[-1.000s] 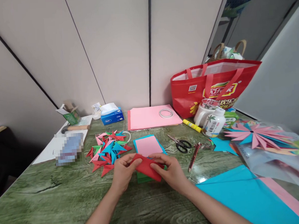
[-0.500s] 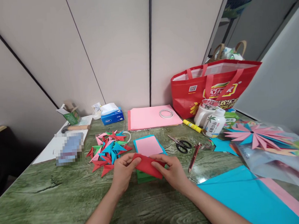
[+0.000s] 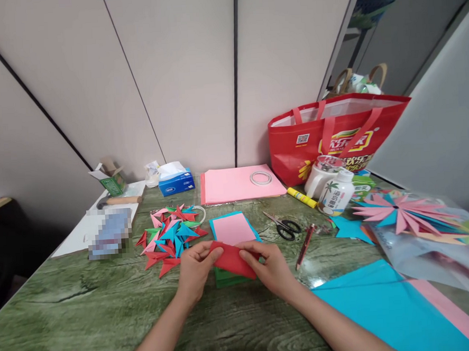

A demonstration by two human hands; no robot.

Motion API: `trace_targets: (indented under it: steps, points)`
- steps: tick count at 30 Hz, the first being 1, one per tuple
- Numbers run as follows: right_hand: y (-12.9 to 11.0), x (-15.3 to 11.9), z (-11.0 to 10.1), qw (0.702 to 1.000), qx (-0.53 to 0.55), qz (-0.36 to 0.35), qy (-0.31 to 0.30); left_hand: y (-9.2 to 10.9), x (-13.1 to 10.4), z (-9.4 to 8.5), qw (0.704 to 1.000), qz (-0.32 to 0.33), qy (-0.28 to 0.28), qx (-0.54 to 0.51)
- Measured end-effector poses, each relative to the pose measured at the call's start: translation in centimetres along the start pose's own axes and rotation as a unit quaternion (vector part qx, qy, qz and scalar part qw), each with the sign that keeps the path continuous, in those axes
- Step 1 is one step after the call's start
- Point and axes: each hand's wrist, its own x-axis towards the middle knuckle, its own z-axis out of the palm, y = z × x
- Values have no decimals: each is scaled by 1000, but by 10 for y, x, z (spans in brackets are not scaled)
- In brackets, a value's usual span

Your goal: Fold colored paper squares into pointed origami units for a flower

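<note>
A folded piece of red paper (image 3: pixel 235 261) is held up between both hands over the table. My left hand (image 3: pixel 198 267) pinches its left end between thumb and fingers. On the right end, my right hand (image 3: pixel 269 266) grips the paper the same way. Behind and below it lie pink paper (image 3: pixel 233 227) on blue sheets (image 3: pixel 225 216) and some green paper (image 3: pixel 227 278), partly covered by the red piece and the hands. Left of my left hand is a pile of folded paper pieces (image 3: pixel 176 234) in red, blue, pink and green.
Scissors (image 3: pixel 283 226), pencils (image 3: pixel 305 245) and a glue stick (image 3: pixel 301 197) lie to the right. Farther back stand a white bottle (image 3: pixel 337 193), a red bag (image 3: pixel 296 150) and a tissue box (image 3: pixel 176 183). Large blue paper (image 3: pixel 389 309) covers the front right. A hammer (image 3: pixel 120 200) lies left.
Both hands and the red paper have shifted very slightly to the right. The grip of each hand on the paper stays the same.
</note>
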Motion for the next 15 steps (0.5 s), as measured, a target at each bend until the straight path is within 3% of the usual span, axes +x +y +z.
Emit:
trace_targets:
  steps: [5, 15]
  points:
    - [2, -1, 4, 1000, -15, -20, 11, -3, 0, 1, 1000, 0, 0, 19]
    - [-1, -1, 5, 999, 21, 31, 0, -4, -3, 0, 999, 1, -18, 29]
